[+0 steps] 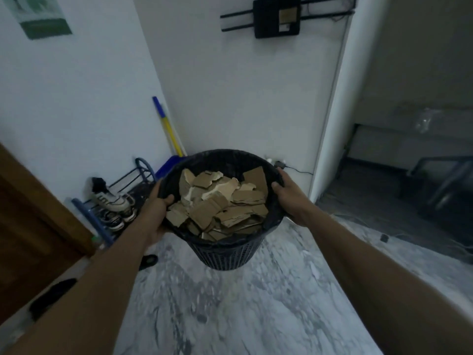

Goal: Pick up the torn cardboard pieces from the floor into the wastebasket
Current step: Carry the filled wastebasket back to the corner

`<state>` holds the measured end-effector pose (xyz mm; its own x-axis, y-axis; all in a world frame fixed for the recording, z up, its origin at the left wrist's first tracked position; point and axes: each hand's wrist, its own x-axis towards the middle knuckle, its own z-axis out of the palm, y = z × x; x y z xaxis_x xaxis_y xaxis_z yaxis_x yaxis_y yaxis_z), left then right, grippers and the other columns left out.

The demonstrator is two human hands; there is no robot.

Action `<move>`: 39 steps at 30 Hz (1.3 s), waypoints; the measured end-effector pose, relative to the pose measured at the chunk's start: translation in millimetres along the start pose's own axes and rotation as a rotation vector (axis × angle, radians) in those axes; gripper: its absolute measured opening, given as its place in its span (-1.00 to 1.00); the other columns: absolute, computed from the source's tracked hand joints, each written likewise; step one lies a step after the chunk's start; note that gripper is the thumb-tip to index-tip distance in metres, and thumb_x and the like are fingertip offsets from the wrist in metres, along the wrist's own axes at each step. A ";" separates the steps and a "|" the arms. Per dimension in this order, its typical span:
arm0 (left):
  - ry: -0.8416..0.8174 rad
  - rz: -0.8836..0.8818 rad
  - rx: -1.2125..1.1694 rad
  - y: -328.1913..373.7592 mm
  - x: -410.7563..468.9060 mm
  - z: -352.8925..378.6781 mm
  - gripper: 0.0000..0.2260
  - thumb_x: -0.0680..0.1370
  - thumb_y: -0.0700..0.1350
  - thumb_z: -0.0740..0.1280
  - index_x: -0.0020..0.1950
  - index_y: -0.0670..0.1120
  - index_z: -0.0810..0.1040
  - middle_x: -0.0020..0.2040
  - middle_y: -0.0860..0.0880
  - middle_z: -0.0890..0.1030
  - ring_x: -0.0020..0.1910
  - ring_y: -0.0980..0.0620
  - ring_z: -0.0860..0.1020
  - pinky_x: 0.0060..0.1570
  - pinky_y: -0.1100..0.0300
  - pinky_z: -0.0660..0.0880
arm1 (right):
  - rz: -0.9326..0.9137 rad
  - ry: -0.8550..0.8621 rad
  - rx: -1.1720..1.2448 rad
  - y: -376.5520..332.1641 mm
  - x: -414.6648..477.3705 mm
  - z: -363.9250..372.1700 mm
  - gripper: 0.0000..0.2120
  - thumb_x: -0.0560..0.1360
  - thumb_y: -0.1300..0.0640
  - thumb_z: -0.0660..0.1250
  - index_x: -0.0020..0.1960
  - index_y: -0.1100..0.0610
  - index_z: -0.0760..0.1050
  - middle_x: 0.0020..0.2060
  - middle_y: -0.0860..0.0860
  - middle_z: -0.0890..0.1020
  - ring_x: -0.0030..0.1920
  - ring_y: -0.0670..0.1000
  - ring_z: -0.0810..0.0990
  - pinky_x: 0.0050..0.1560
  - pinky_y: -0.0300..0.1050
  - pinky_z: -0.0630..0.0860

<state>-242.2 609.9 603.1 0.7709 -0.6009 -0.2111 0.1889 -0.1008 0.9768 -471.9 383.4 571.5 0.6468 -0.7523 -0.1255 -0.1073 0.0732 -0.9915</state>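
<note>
The left grip (156, 208) and right grip (289, 198) each clamp the wastebasket (227, 254) rim, holding it above the floor (230, 316). The torn cardboard pieces (220, 203) lie heaped inside; keep the rim level to avoid spillage.

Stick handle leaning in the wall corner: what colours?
Long stick handle: yellow with a blue top end; head view.

Brown torn cardboard pieces (217, 206) are heaped inside the wastebasket (225, 254), a dark slatted bin lined with a black bag (276, 213), held raised and tilted.
</note>
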 end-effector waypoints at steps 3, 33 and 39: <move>-0.071 -0.009 0.053 6.5 81.9 19.2 -0.46 0.67 -0.35 0.13 0.59 0.08 0.28 0.42 -0.16 0.49 0.32 -0.25 0.50 0.30 -0.33 0.43 | 0.002 0.101 -0.001 1.8 58.5 1.5 -0.50 0.70 0.18 0.09 0.59 -0.11 0.18 0.41 0.05 0.48 0.34 0.14 0.51 0.35 0.21 0.49; -0.534 -0.088 0.432 -475.5 709.2 245.2 -0.39 0.62 -0.39 0.19 0.54 0.19 0.34 0.43 0.05 0.49 0.37 -0.02 0.48 0.38 -0.13 0.43 | 0.284 0.747 -0.027 522.6 506.1 -68.8 -0.45 0.69 0.24 0.12 0.60 -0.15 0.20 0.48 -0.07 0.45 0.45 0.00 0.42 0.47 0.09 0.38; -0.555 -0.071 0.463 -585.9 751.4 278.1 -0.36 0.61 -0.38 0.21 0.56 0.20 0.30 0.46 0.06 0.47 0.39 0.02 0.46 0.42 -0.07 0.40 | 0.294 0.810 -0.081 623.9 536.6 -86.7 -0.45 0.68 0.22 0.14 0.61 -0.11 0.17 0.49 -0.09 0.42 0.46 -0.02 0.40 0.49 0.09 0.35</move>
<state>57.3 -3.1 -117.9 0.3208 -0.8820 -0.3451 -0.1446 -0.4057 0.9025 -257.3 -31.3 -111.6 -0.1494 -0.9472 -0.2837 -0.2588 0.3144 -0.9133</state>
